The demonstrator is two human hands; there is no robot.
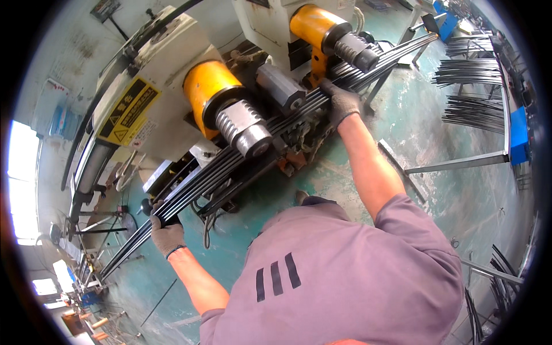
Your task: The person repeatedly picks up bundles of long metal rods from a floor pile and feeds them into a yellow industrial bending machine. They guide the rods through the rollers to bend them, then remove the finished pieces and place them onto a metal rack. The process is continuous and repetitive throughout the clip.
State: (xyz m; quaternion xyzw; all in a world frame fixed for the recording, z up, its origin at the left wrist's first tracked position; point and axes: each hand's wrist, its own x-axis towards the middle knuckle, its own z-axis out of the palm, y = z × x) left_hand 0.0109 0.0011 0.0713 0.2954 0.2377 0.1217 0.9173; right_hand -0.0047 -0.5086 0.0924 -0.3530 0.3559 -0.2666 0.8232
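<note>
A bundle of several long, thin dark metal rods (pixel 201 185) runs slantwise from lower left to upper right, along the front of a machine (pixel 167 52). My left hand (pixel 168 236), in a grey-brown glove, is closed round the bundle near its lower left part. Farther up the same bundle, my right hand (pixel 344 104), gloved alike, has its fingers curled round the rods, partly hidden behind the palm. Between my hands, a ribbed metal spindle (pixel 238 119) on a yellow cylinder (pixel 208 86) sits just over the rods. A second yellow cylinder (pixel 316 26) with a ribbed spindle is at the upper right.
To the right stands a metal rack (pixel 460 164) with blue end pieces (pixel 519 135) and several bundles of bent dark rods (pixel 468 72). More rods (pixel 500 282) lie at lower right. A yellow warning label (pixel 129 109) is on the machine. One thin rod (pixel 158 303) lies on the green floor.
</note>
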